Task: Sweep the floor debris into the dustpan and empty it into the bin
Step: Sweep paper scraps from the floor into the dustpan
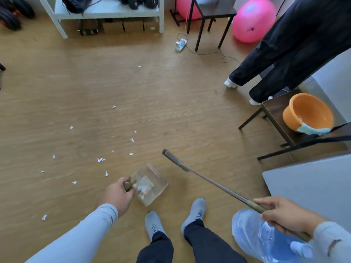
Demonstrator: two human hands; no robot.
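Underfoot, largest item first:
Floor (171, 95): wood-look boards, running from your shoes up to the far shelving.
Shelf unit (106, 12): white, against the far wall, with dark bags on it and boxes beneath.
Second person (288, 54): dark trousers and pale shoes, standing at upper right, well apart from you.
Exercise balls (253, 21): two, pink, beside a dark stool at the far side.
Bin (266, 238): lined with a clear blue bag, just beside your right foot and under your right forearm.
Surface (279, 114): dark low table at right, carrying an orange basin (307, 112) with a pale cloth draped over its rim.
Broom (214, 184): long thin handle slanting from lower right up to its narrow head, which sits near the dustpan's far side; whether the head touches the floor you cannot tell.
Dustpan (152, 184): clear plastic, in front of your left shoe, with a few pale scraps inside.
Right hand (284, 215): fingers wrapped loosely round the broom's grip, index finger stretched along it.
Left hand (118, 195): fingers clenched round the dustpan's dark handle.
Power strip (180, 44): white, on the floor by the stool, cable trailing right.
Debris (100, 159): small white paper scraps scattered on the floor, left of and beyond the dustpan, none touching it.
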